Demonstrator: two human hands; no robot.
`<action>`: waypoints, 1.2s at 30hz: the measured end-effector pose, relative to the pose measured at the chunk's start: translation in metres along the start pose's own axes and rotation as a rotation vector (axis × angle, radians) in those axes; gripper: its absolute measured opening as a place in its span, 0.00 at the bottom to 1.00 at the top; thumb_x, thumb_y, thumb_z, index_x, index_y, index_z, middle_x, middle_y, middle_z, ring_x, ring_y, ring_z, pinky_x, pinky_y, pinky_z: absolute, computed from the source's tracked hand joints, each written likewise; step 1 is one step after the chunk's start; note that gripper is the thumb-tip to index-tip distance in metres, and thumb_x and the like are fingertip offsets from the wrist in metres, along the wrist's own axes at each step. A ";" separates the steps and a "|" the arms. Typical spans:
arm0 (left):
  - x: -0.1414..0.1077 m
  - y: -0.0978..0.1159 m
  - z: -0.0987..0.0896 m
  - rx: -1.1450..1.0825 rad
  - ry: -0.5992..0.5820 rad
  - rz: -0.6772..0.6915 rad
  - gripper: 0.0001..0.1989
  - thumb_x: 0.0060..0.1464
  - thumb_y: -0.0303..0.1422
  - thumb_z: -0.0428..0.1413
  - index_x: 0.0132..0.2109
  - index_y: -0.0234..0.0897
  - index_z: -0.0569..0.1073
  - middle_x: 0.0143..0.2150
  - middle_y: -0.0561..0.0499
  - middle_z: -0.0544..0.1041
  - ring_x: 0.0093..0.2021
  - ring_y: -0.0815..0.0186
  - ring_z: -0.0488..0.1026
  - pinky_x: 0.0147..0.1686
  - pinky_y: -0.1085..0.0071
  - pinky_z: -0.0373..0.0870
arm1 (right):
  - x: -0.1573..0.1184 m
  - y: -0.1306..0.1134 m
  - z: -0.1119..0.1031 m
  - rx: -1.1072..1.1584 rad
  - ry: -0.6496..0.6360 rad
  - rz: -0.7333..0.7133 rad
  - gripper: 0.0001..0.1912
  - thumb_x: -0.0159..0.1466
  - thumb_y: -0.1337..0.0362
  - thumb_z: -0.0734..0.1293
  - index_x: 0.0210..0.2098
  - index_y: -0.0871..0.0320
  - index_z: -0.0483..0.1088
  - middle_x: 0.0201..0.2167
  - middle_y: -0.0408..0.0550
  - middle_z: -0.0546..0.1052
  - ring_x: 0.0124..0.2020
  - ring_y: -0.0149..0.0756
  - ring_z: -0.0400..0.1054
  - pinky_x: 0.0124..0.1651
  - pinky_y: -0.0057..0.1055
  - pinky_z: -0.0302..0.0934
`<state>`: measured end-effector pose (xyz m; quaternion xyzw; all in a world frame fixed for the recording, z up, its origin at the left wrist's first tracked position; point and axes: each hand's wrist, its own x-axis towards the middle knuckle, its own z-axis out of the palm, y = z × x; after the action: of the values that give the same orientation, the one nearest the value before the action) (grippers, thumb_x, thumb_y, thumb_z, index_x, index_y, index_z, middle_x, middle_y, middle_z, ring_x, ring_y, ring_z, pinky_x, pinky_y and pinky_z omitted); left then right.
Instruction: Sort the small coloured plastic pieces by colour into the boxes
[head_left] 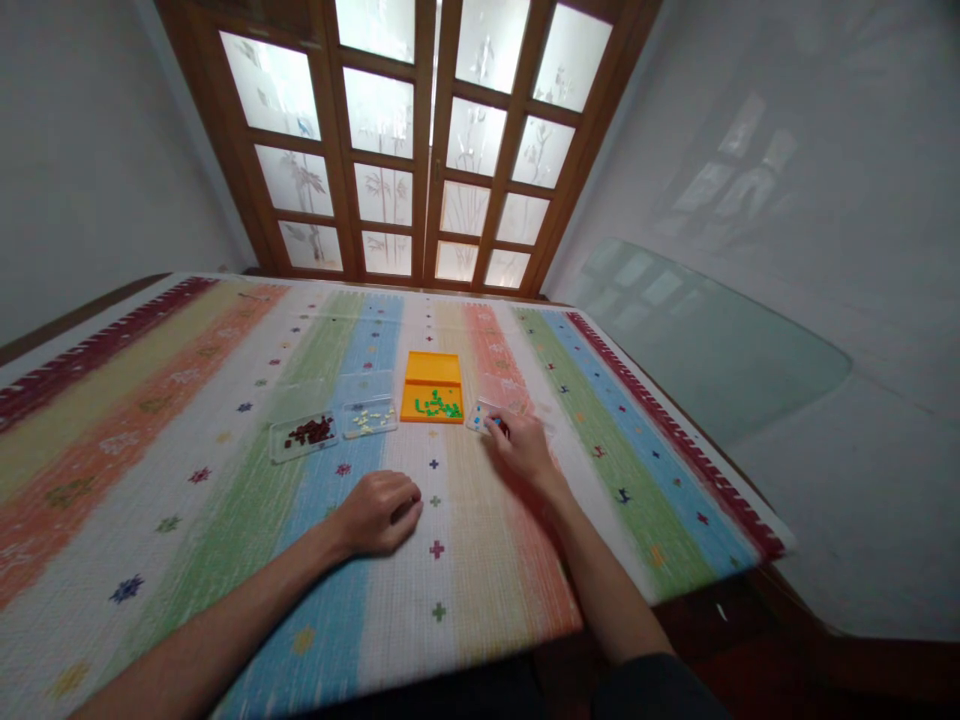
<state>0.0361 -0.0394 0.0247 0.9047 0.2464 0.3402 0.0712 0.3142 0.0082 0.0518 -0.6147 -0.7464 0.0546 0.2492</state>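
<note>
My right hand (519, 446) reaches over a clear plastic box (471, 424) that holds small blue pieces (478, 421). Its thumb and fingertips are pinched together at the box, and what lies between them is too small to make out. Curled into a loose fist, my left hand (384, 512) rests on the tablecloth with nothing visible in it. Between and beyond the hands lies an open yellow case (433, 368), with small green pieces (438, 404) scattered in its near half. The right hand hides part of the clear box.
Left of the yellow case is a clear box (369, 432) of pale pieces, then another clear box (285, 455) of dark red-brown pieces. A striped cloth (439, 580) covers the table. A wall (847, 450) runs along the right side; glazed wooden doors (431, 190) stand behind.
</note>
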 end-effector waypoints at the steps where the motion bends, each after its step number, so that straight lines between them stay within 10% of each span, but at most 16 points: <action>1: 0.000 0.000 0.000 0.002 0.001 0.000 0.11 0.61 0.29 0.50 0.30 0.36 0.71 0.22 0.52 0.70 0.22 0.67 0.66 0.26 0.69 0.61 | 0.001 0.004 -0.003 -0.048 0.011 0.033 0.14 0.70 0.62 0.61 0.42 0.60 0.79 0.34 0.53 0.82 0.33 0.38 0.73 0.36 0.29 0.57; 8: -0.001 -0.001 0.001 0.010 -0.007 -0.003 0.11 0.61 0.29 0.50 0.30 0.36 0.72 0.22 0.51 0.71 0.23 0.67 0.66 0.26 0.69 0.62 | 0.003 0.007 -0.005 -0.255 0.029 0.210 0.16 0.71 0.62 0.60 0.46 0.57 0.80 0.38 0.54 0.83 0.35 0.39 0.75 0.33 0.30 0.55; 19: 0.000 -0.001 0.001 0.034 -0.027 -0.011 0.12 0.61 0.29 0.50 0.30 0.36 0.72 0.23 0.51 0.72 0.23 0.67 0.67 0.26 0.69 0.63 | -0.021 -0.047 0.030 -0.192 -0.250 -0.185 0.20 0.73 0.56 0.60 0.33 0.60 0.77 0.32 0.54 0.82 0.30 0.38 0.72 0.32 0.31 0.51; 36: 0.001 -0.002 0.001 0.025 -0.016 -0.004 0.12 0.61 0.28 0.50 0.29 0.36 0.71 0.22 0.52 0.71 0.22 0.68 0.66 0.26 0.70 0.62 | -0.019 -0.052 0.028 -0.202 -0.334 -0.173 0.18 0.73 0.56 0.61 0.37 0.60 0.77 0.34 0.54 0.82 0.32 0.37 0.72 0.33 0.30 0.50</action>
<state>0.0367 -0.0374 0.0238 0.9076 0.2521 0.3297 0.0623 0.2580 -0.0163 0.0416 -0.5524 -0.8291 0.0592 0.0628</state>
